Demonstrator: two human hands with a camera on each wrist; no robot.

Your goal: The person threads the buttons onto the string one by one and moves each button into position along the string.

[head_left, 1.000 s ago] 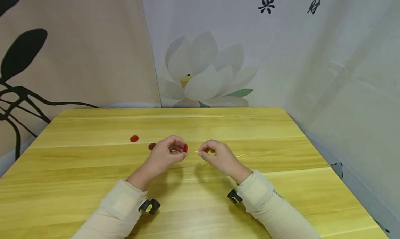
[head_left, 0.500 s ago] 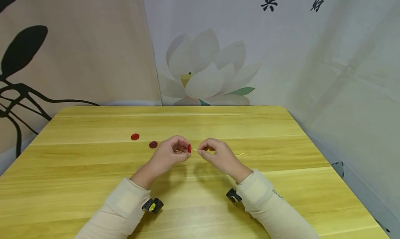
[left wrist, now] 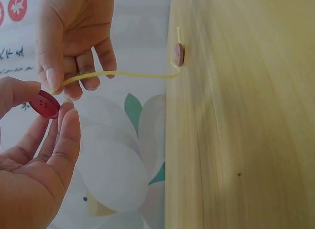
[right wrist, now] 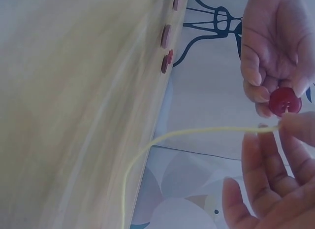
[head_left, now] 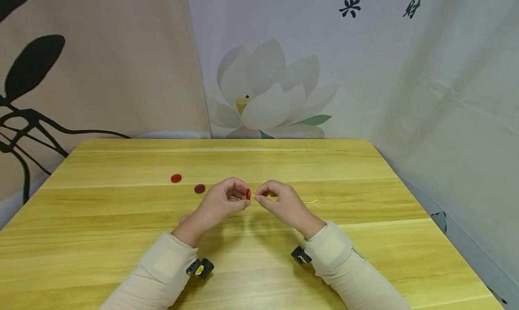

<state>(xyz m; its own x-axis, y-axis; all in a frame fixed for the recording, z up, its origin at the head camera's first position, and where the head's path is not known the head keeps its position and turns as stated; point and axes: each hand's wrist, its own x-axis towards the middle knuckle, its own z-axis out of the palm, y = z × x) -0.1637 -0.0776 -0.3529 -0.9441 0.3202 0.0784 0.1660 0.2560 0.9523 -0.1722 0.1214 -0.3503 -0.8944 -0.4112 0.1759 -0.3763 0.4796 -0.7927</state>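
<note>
In the middle of the head view, the left hand [head_left: 220, 201] pinches a red button [head_left: 248, 194] between thumb and fingertips, with its face turned toward the other hand. The right hand [head_left: 279, 202] pinches the end of a thin yellow thread [left wrist: 123, 74] between thumb and forefinger, and the thread tip is just at the button. In the right wrist view the tip seems to touch the button face near its holes, but it cannot be told whether it has entered a hole.

The thread goes from the right hand down to the wooden table [head_left: 121, 238], where its tail [head_left: 311, 202] lies to the right of the hand. In the left wrist view a button already threaded [left wrist: 179, 54] sits on this thread at the table surface, so it seems one piece is done. Two loose buttons, a bright red one [head_left: 175, 178] and a darker one [head_left: 199, 189], lie left of the hands, apparently waiting.
</note>
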